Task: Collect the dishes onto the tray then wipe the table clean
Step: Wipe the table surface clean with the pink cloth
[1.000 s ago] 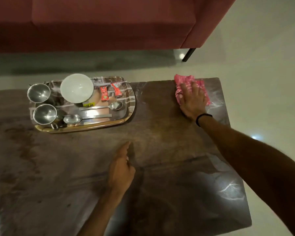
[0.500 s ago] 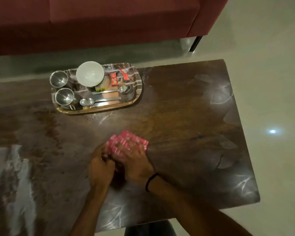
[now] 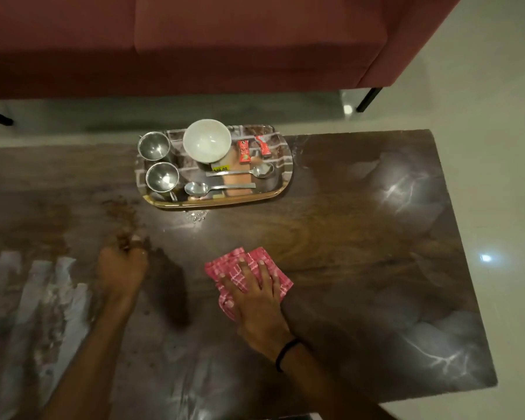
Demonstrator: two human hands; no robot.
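— Two hands on the surface [image 3: 361, 237], so which is working?
— From the left: my left hand [image 3: 122, 266] rests by a brown smear [image 3: 120, 213], its fingers curled; whether they pinch anything I cannot tell. I judge it braces me.
— And the dishes?
— Already on the tray [image 3: 281, 189] at the far edge, the cups [image 3: 161, 177], bowl [image 3: 206, 140] and spoons [image 3: 219, 187], leaving the surface free for wiping.
— The cloth?
— Nearer me, the pink cloth [image 3: 281, 280] lies flat under my right hand [image 3: 256, 301], fingers spread apart to press it down.
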